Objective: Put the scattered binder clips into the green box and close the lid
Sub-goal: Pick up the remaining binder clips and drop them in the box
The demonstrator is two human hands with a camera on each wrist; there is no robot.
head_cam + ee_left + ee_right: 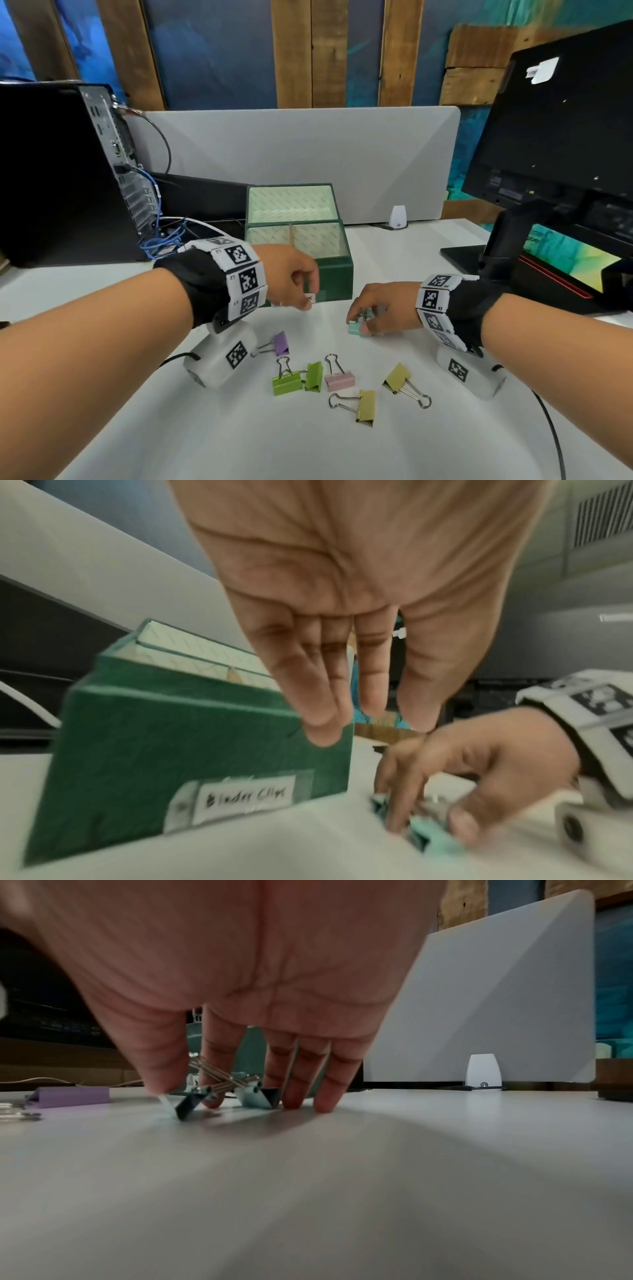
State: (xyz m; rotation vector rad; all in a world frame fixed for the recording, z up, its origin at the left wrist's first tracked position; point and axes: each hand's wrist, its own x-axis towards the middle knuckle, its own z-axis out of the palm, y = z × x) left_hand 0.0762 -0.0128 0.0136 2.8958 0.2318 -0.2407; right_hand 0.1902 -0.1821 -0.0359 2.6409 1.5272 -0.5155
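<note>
Reaching down just in front of the green box (334,277), the right hand (383,305) has its fingers (161,1069) curled onto two teal binder clips (219,1096) that lie on the white worktop (308,445), thumb on one side and fingertips on the other. The clips sit side by side with their wire handles crossed, directly beneath the hand. The box stands just beyond, so the carry looks short. Its lid (291,204) is open, propped up behind it, and I see no clips inside. The left hand (291,277) hangs at the box's front wall, fingers loosely extended and holding nothing. Six more clips, a purple clip (281,343) among them, lie scattered nearer the person than the box.
</note>
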